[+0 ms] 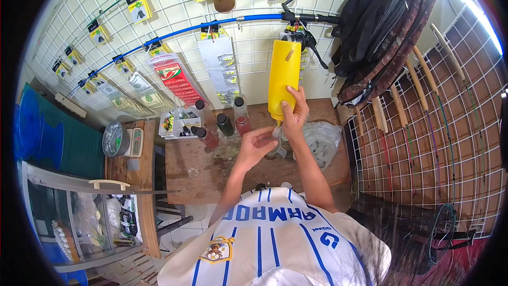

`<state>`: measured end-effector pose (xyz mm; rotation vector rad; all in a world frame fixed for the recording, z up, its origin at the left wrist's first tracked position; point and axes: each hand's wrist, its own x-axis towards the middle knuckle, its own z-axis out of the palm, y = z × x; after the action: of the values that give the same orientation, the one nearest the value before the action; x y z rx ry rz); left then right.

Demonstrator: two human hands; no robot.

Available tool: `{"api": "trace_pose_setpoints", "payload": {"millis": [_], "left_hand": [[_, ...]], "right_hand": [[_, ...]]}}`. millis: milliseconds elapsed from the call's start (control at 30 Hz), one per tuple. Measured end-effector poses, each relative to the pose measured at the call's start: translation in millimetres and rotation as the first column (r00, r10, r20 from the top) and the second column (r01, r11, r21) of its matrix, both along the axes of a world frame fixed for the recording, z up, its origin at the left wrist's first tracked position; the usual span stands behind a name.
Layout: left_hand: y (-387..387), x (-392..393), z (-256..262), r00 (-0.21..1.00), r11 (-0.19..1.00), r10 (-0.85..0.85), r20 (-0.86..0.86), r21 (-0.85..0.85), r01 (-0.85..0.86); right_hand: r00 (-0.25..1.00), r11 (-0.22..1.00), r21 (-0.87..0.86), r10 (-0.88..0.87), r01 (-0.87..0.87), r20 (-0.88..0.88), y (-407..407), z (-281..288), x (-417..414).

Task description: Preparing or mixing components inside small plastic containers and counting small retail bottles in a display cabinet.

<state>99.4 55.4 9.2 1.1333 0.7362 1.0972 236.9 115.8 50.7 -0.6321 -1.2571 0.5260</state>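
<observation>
My right hand (pixel 296 112) grips a yellow squeeze bottle (pixel 282 73) that is tipped upside down, its nozzle pointing downward. Just under the nozzle, my left hand (pixel 253 146) has its fingers around a small translucent bottle (pixel 276 132). The nozzle tip meets or nearly meets the small bottle's mouth; I cannot tell whether it is inside. Below my fingers a clear plastic cup or jug (pixel 281 152) rests on the wooden table (pixel 198 184), partly hidden by my left hand. To the right of it lies a clear plastic bag (pixel 323 143) with small pale pieces inside.
Black-capped bottles, including a dark green one (pixel 225 126) and a red one (pixel 208 139), stand left of my hands. Behind them is a white organizer box (pixel 180 125). A side table holds a grey bowl (pixel 115 139) and scale (pixel 136 143). Fishing gear hangs on wire grids.
</observation>
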Motion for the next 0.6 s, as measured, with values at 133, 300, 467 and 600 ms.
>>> {"api": "trace_pose_setpoints", "payload": {"millis": [133,300,467,600], "left_hand": [[0.3,0.4,1.5,1.0,1.0,0.003,-0.002,0.002,-0.003],[2.6,-0.1,-3.6,1.0,1.0,0.002,0.0,0.003,-0.002],[2.9,-0.1,-3.6,1.0,1.0,0.0,-0.007,-0.009,0.0],[3.2,-0.9,-3.0,1.0,1.0,0.005,0.002,-0.004,-0.005]], "right_hand": [[1.0,1.0,-0.002,0.007,-0.007,0.004,0.0,1.0,0.8],[1.0,1.0,0.002,0.0,0.0,0.01,1.0,1.2,-0.1],[1.0,1.0,0.006,0.003,-0.003,0.015,2.0,0.1,0.2],[1.0,1.0,0.004,0.006,-0.006,0.007,2.5,0.9,-0.2]]}}
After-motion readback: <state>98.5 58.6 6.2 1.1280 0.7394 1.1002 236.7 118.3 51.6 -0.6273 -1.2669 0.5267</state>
